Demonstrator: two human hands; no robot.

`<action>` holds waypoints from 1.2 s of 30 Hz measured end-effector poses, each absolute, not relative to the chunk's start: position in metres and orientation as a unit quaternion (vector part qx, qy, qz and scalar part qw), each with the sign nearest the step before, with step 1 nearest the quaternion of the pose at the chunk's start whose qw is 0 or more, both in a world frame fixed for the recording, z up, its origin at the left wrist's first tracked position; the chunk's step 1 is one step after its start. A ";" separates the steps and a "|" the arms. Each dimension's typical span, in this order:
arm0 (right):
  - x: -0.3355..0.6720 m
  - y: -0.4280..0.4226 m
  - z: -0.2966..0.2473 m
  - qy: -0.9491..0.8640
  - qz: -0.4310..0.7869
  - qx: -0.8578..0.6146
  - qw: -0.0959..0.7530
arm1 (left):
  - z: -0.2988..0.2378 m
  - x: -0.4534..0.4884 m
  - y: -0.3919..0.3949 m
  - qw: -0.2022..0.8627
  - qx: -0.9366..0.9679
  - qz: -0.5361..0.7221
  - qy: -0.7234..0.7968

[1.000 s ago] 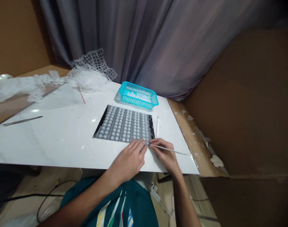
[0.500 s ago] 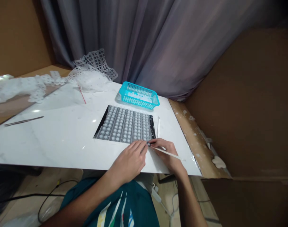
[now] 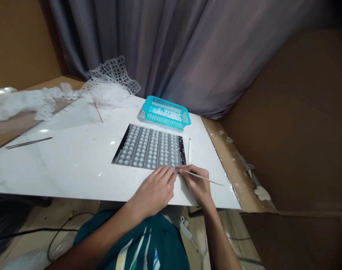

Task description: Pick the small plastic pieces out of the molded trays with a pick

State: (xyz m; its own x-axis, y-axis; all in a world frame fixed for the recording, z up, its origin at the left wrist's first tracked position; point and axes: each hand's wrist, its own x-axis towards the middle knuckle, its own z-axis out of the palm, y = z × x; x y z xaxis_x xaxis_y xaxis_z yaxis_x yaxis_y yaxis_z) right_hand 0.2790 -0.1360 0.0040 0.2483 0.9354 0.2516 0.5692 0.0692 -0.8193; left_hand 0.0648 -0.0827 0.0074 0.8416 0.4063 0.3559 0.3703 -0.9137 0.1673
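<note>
A dark sheet (image 3: pixel 148 147) covered with rows of small pale round dots lies on the white tabletop (image 3: pixel 69 165). My left hand (image 3: pixel 155 189) rests at the sheet's near right corner, fingertips pressing its edge. My right hand (image 3: pixel 197 185) is beside it and grips thin metal tweezers (image 3: pixel 201 177), whose tip touches the sheet's corner between the two hands. The tweezers' tail points right.
A turquoise plastic basket (image 3: pixel 166 111) with white bits stands just behind the sheet. A small white stick (image 3: pixel 189 145) lies right of the sheet. Second tweezers (image 3: pixel 29 142) lie far left. Perforated white scrap (image 3: pixel 109 80) piles at the back left. A cardboard wall (image 3: pixel 294 123) rises on the right.
The tweezers' tail swung down and back up slightly; both hands stay at the sheet's near right corner. The view shifted a little.
</note>
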 end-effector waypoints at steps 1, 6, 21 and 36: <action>0.278 -0.135 0.004 -0.556 0.220 -0.656 0.460 | 0.008 0.065 -0.082 0.045 0.959 0.195 0.202; 0.275 -0.131 0.008 -0.504 0.235 -0.654 0.513 | 0.008 0.065 -0.083 0.047 0.957 0.196 0.209; 0.280 -0.130 0.018 -0.634 0.265 -0.583 0.433 | 0.004 0.062 -0.088 0.029 0.952 0.204 0.225; 0.265 -0.127 0.016 -0.737 0.109 -0.574 0.338 | -0.006 0.054 -0.092 0.013 0.954 0.212 0.212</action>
State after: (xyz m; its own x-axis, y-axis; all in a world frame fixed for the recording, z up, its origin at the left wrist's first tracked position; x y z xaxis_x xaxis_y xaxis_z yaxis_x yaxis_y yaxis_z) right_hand 0.2653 -0.1270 0.0156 -0.1111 0.9210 0.3735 0.7730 0.3163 -0.5499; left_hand 0.0535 -0.0918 -0.0057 0.8201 0.4094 0.3997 0.3988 -0.9100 0.1138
